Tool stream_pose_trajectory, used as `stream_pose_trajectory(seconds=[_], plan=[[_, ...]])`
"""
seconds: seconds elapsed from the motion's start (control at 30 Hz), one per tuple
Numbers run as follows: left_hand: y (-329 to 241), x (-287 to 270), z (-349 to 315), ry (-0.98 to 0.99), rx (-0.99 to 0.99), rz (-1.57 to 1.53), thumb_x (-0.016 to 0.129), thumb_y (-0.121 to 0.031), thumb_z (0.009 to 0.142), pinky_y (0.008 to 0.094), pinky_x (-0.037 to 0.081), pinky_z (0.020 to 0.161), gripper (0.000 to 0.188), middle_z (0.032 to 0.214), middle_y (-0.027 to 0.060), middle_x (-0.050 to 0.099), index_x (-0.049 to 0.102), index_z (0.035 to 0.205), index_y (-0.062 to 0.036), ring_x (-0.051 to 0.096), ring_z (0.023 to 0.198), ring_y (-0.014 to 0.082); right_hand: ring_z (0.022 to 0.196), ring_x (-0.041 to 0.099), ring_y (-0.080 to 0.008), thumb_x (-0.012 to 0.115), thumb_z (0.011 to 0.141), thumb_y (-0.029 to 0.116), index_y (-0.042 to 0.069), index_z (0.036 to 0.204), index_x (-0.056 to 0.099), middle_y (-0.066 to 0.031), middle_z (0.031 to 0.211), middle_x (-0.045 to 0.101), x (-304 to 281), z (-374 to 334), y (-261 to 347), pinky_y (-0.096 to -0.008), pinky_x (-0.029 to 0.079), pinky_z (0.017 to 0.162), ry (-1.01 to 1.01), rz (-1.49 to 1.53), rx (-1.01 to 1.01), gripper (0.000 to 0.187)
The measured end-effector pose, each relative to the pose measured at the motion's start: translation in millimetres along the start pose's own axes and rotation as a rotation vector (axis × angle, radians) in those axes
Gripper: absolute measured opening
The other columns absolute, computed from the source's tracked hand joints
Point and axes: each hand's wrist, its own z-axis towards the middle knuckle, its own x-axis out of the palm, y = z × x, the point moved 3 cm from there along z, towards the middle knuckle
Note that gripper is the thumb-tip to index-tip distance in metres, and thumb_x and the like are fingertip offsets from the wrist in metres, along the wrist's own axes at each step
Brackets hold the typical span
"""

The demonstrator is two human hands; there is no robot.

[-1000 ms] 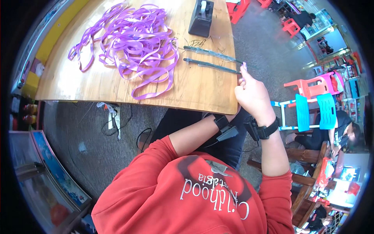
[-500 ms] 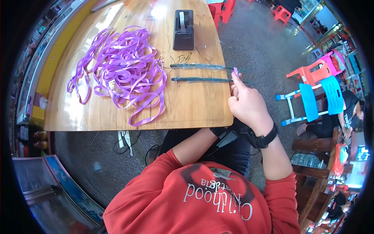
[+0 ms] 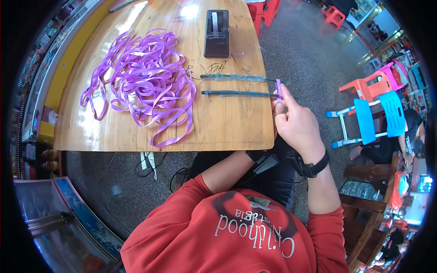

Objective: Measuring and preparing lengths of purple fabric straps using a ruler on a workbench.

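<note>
My right hand [image 3: 298,129] is at the table's right edge, with its index finger stretched along a short strip of purple ribbon [image 3: 279,92] and its thumb bent in; the strip seems pinched there. Two thin dark green sticks lie side by side, a far one [image 3: 241,78] and a near one [image 3: 241,93], partly wrapped in clear film. Their right ends reach past the table edge, and the ribbon strip crosses the near one. My left forearm [image 3: 227,172] passes beneath the table edge; the left hand's fingers are hidden behind the table and my right hand.
A large tangled heap of purple ribbon [image 3: 145,77] covers the table's left part. Behind the sticks stands a black tape dispenser [image 3: 216,43]. Off to the right are a blue folding chair [image 3: 364,120] and an orange plastic stool [image 3: 364,86]. A person [image 3: 409,132] sits beyond.
More of the purple ribbon strip shows now, upright across the near stick beside my index finger. My right hand and the table have shifted slightly rightward in the picture.
</note>
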Motion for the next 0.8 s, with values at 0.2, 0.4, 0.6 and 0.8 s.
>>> stream_pose_trajectory(seconds=[0.2, 0.4, 0.6, 0.8], plan=[[-8.5, 2.3, 1.4, -0.056, 0.181, 0.271, 0.051, -0.024, 0.106, 0.0291, 0.047, 0.078, 0.025, 0.098, 0.0016, 0.063, 0.067, 0.104, -0.0051, 0.057, 0.088, 0.0104, 0.074, 0.069, -0.0399, 0.053, 0.086, 0.021, 0.013, 0.146, 0.048, -0.0206, 0.081, 0.070, -7.6, 0.9, -2.2, -0.0512, 0.055, 0.069, -0.015, -0.006, -0.036, 0.061], [-13.8, 2.9, -1.7, -0.079, 0.242, 0.281, 0.050, -0.025, 0.106, 0.0291, 0.047, 0.077, 0.028, 0.094, 0.0021, 0.062, 0.068, 0.103, -0.0038, 0.056, 0.085, 0.0107, 0.077, 0.069, -0.0388, 0.054, 0.082, 0.016, 0.018, 0.146, 0.048, -0.0197, 0.082, 0.070, -9.7, -0.5, -11.6, -0.0499, 0.055, 0.071, -0.007, 0.006, -0.045, 0.065], [-22.4, 1.8, -2.5, -0.102, 0.169, 0.384, 0.057, -0.018, 0.102, 0.0301, 0.049, 0.082, 0.017, 0.098, 0.0029, 0.067, 0.065, 0.107, -0.0041, 0.060, 0.089, 0.0109, 0.069, 0.067, -0.0401, 0.055, 0.080, 0.014, 0.027, 0.146, 0.049, -0.0200, 0.071, 0.066, -14.7, 2.1, -27.5, -0.0518, 0.054, 0.069, 0.074, 0.051, -0.027, 0.067], [-33.8, 5.8, -3.2, -0.061, 0.168, 0.349, 0.053, -0.023, 0.105, 0.0274, 0.048, 0.078, 0.024, 0.130, 0.0088, 0.062, 0.069, 0.099, -0.0063, 0.056, 0.083, 0.0106, 0.066, 0.066, -0.0385, 0.054, 0.082, 0.014, 0.026, 0.139, 0.057, -0.0201, 0.068, 0.064, -19.3, 7.0, -45.6, -0.0493, 0.053, 0.067, -0.070, -0.007, -0.064, 0.059]])
